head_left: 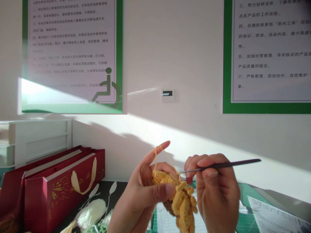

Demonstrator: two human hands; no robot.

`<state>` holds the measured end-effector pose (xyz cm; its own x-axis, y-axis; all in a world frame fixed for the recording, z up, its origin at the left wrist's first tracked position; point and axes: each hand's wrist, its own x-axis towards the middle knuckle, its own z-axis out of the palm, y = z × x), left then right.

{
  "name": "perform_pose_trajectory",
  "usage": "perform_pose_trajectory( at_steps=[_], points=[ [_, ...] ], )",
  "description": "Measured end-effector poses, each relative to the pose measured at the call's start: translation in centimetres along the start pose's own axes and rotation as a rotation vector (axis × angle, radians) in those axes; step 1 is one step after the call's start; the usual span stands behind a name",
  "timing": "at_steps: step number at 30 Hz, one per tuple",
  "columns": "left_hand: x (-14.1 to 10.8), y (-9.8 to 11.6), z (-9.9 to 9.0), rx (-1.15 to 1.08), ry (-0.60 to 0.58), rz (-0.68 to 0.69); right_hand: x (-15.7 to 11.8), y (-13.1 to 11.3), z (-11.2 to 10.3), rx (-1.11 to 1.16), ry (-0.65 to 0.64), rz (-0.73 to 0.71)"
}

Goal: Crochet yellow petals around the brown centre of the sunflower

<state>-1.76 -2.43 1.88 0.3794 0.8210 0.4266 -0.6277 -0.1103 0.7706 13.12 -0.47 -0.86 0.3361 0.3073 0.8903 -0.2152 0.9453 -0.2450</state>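
Yellow crochet work (183,204), with a brown part underneath, hangs from my left hand (148,191), pinched between its thumb and fingers. Over the raised left index finger runs a loop of yellow yarn (167,154) that reaches down to the work. My right hand (215,191) grips a crochet hook (229,164) with a dark handle, its thin metal shaft pointing left. The hook's tip is at the yarn near the top of the yellow piece.
Dark red gift bags (60,191) stand at the left beside white drawers (46,139). White yarn (92,213) lies near them. A green cutting mat (250,194) and printed paper (274,216) are behind and right of my hands. Framed notices hang on the wall.
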Motion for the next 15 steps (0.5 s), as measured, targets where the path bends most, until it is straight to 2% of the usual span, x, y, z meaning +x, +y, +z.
perform_pose_trajectory(
  at_steps=[5, 8, 12, 15],
  points=[
    [0.2, 0.2, -0.9, 0.029, -0.059, -0.01, 0.6, -0.6, 0.2, 0.113, 0.064, 0.229],
    [0.5, 0.3, -1.3, 0.022, -0.07, -0.012, 0.5, -0.6, 0.4, 0.15, 0.088, 0.317],
    [0.3, 0.1, -0.6, 0.056, 0.006, 0.052, 0.2, -0.1, 0.4, 0.182, -0.047, 0.332],
    [-0.3, -0.6, 0.5, 0.129, 0.099, 0.144, 0.0, 0.0, 0.0, 0.005, -0.122, 0.19]
  ],
)
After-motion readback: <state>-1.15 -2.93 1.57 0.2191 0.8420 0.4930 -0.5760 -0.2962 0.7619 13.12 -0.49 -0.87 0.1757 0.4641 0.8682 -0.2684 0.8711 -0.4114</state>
